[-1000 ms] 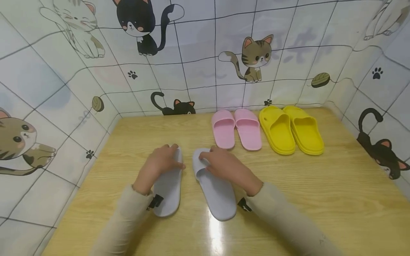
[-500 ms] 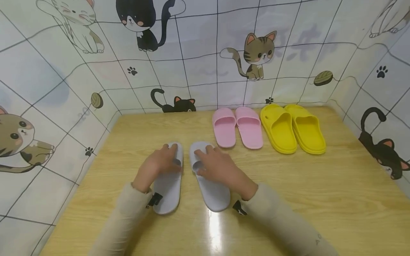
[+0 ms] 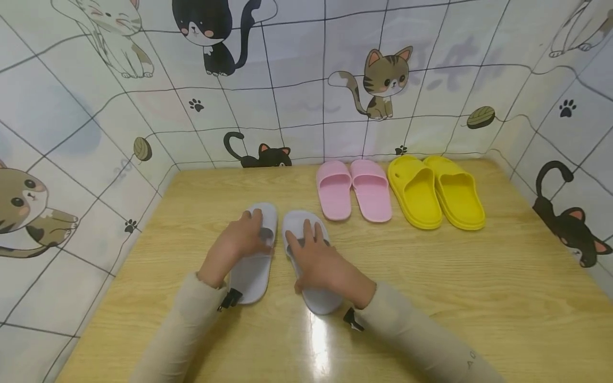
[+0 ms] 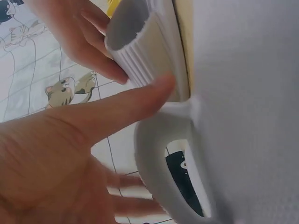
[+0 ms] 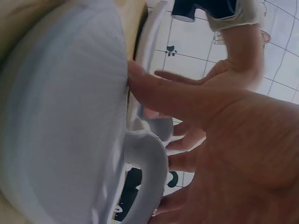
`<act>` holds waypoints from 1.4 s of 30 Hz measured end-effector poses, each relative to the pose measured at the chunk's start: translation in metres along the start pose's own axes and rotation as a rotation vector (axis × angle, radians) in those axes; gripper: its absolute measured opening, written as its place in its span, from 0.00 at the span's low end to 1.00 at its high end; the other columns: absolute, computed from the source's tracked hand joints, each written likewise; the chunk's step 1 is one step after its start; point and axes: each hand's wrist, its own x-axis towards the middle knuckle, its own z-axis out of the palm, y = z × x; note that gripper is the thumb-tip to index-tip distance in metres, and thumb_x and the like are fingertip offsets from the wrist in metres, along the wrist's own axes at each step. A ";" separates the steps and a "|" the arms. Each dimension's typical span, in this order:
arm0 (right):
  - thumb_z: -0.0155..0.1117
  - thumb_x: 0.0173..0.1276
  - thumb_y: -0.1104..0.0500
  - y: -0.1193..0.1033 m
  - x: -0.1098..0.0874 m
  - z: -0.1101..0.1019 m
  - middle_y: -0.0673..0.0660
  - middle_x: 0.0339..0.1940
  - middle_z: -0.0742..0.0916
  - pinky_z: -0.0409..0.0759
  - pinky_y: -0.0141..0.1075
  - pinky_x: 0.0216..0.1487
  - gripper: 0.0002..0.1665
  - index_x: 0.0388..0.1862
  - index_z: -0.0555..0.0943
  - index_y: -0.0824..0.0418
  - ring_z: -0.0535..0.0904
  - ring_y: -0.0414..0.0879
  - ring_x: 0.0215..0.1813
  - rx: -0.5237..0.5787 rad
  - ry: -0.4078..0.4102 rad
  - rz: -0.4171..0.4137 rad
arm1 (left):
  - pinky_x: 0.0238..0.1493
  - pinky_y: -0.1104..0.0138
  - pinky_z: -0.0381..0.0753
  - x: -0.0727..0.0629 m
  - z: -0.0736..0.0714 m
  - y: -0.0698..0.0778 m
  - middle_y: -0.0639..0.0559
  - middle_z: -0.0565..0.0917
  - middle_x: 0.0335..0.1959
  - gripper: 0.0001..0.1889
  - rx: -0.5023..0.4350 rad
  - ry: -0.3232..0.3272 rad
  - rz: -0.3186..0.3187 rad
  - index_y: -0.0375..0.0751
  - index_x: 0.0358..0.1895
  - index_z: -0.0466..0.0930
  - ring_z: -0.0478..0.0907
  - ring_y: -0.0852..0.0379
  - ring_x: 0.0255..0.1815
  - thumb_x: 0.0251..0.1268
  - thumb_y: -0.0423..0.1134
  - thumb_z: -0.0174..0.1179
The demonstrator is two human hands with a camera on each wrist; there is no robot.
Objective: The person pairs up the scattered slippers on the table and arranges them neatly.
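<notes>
Two pale grey slippers lie on the wooden table, toes toward the back wall. My left hand [image 3: 238, 242] rests over the strap of the left slipper [image 3: 251, 284], its fingers reaching along the outer side. In the left wrist view that slipper's sole [image 4: 247, 116] fills the right side, and the thumb [image 4: 135, 100] lies straight near the strap. Across the right slipper [image 3: 297, 219], my right hand [image 3: 318, 263] spreads its fingers over the strap. The right wrist view has the right slipper's insole [image 5: 70, 121] close up, with the thumb [image 5: 173, 95] extended along its inner edge.
A pair of pink slippers [image 3: 333, 205] stands against the back wall, right of centre. Beside it is a yellow pair [image 3: 421, 210]. Cat-printed sheeting [image 3: 297, 101] encloses the wooden tabletop [image 3: 455, 298] at the back and both sides.
The left slipper has slid forward under my left hand. The right slipper has shifted forward and left. My right hand's fingers have spread out flatter over its strap.
</notes>
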 end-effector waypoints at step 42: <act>0.90 0.44 0.45 -0.002 0.029 -0.009 0.75 0.85 0.44 0.83 0.62 0.58 0.82 0.88 0.43 0.50 0.55 0.86 0.76 -0.052 0.022 0.087 | 0.62 0.37 0.79 0.001 0.014 -0.010 0.19 0.32 0.81 0.66 -0.029 -0.054 -0.096 0.31 0.82 0.26 0.67 0.14 0.67 0.61 0.53 0.73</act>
